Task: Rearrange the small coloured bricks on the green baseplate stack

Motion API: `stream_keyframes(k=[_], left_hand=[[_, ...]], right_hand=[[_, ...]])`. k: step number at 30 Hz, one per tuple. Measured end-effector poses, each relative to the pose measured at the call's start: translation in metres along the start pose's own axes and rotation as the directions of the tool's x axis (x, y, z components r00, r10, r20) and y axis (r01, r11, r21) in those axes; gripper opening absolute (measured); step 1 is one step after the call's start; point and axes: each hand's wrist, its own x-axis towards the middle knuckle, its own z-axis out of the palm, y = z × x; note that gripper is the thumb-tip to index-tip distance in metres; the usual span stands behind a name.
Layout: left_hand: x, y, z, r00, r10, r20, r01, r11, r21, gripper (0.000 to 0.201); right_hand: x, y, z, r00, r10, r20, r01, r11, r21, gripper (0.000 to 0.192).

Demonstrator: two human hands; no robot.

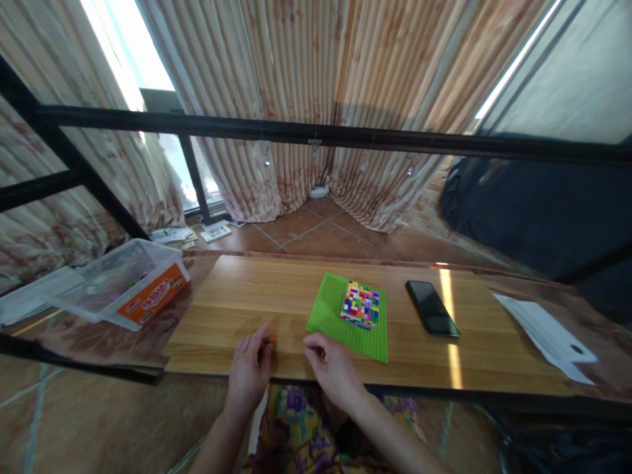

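Observation:
My left hand [249,368] rests at the near edge of the wooden board, thumb and fingers closed around small orange and green toy bricks [267,341]. To its right, my right hand [334,368] is curled with thumb and fingertips together; whatever they may hold is too small to make out. Just beyond the right hand lies a green baseplate [323,306], its near edge close to my knuckles. On the plate stands a square block of multicoloured bricks [360,305], several layers high.
A black phone [432,308] lies right of the baseplate. Farther right are white sheets [548,332]. At the left stands a clear plastic box [162,260] with an orange label and a few coloured pieces inside. A black metal bar [296,130] crosses beyond the board, before curtains.

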Motion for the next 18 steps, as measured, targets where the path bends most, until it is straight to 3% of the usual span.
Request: stream_keyframes(k=[10,18], left_hand=[[-0.004,0.008,-0.002,0.995,-0.094,0.026,0.096,0.993,-0.065,0.042],[-0.006,0.007,-0.004,0.998,-0.060,0.028,0.061,0.995,-0.072,0.041]], right_hand=[[0.019,-0.010,0.026,0.981,-0.107,0.164,0.131,0.981,-0.145,0.025],[0.036,-0.014,0.051,0.957,-0.183,0.225,0.247,0.921,-0.303,0.018]])
